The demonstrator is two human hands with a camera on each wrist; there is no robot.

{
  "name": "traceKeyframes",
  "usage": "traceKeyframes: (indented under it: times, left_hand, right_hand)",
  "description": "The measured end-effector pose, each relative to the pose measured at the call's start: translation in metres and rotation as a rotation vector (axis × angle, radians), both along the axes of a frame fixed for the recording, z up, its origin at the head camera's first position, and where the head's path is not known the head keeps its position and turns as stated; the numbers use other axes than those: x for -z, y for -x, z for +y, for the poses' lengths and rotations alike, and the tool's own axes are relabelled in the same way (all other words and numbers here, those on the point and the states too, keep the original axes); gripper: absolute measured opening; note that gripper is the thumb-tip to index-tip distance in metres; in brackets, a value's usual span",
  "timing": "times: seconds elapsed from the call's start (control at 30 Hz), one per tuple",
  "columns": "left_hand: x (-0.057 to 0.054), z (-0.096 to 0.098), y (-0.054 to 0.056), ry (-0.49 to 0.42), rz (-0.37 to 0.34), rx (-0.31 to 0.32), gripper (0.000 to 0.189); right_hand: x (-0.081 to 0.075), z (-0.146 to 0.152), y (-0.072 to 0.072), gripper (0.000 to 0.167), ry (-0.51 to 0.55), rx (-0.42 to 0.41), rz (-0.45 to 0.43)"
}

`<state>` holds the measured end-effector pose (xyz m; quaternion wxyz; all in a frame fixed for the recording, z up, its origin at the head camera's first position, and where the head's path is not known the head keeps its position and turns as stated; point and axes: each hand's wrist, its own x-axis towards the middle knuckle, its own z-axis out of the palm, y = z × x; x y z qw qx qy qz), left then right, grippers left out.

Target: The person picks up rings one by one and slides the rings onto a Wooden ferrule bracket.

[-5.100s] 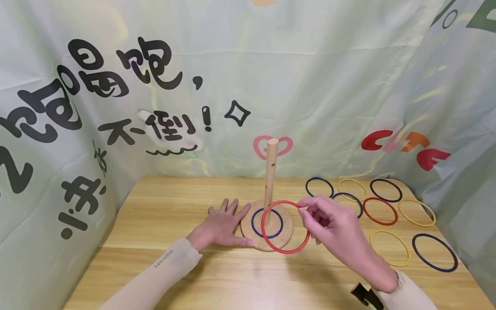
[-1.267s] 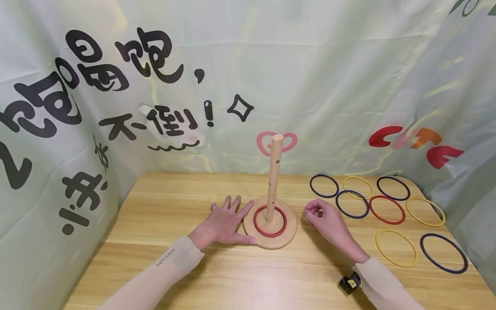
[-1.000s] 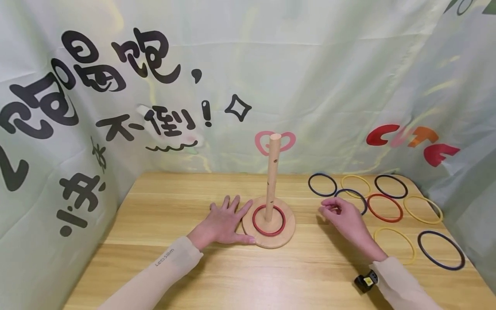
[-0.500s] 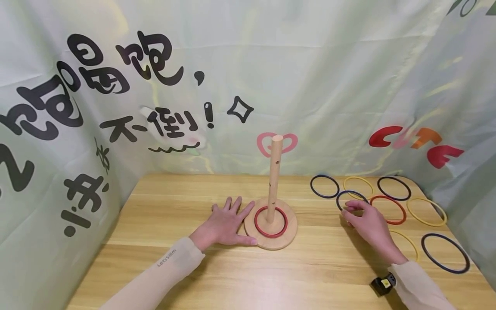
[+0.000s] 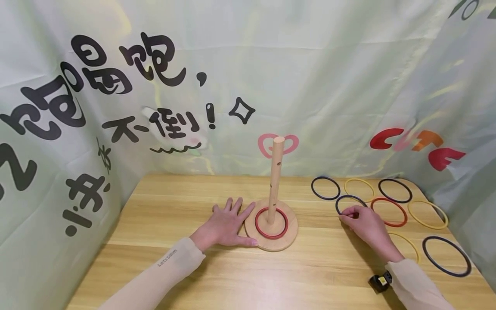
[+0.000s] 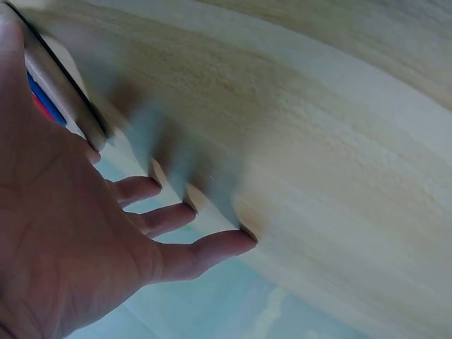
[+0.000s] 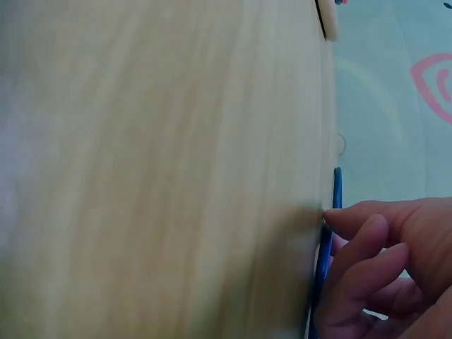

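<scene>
Blue ring (image 5: 350, 196), round, lying on counter (image 5: 294, 280); right hand (image 5: 364, 224) nearer, pinching its near rim
Head: ring lying ahead of right fingertips, wooden stand (image 5: 275, 181) standing between hands; left wrist: left hand (image 6: 85, 233) spreading its fingers, holding nothing, beside stand's base; right wrist: thumb and curled fingers meeting at blue rim
</scene>
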<state>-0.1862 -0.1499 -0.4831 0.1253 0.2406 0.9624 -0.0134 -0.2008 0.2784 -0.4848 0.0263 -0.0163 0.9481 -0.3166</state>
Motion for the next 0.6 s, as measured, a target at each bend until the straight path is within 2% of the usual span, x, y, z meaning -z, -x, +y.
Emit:
traceKeyframes:
  times: [0.13,0.27,0.6]
  left_hand:
    - [0.002,-0.001,0.000,0.004,0.009,0.000,0.122]
    - [0.001,-0.001,0.000,-0.006,0.008,0.004,0.122]
    - [0.006,-0.001,0.001,0.002,0.018,0.005,0.123]
  right_hand:
    - [-0.003,-0.001,0.002,0.020,-0.024,-0.015,-0.022]
    - [-0.004,-0.003,-0.001,0.015,-0.030,-0.047,-0.008]
    - [-0.009,-0.013,-0.022,0.004,0.023,-0.130,0.072]
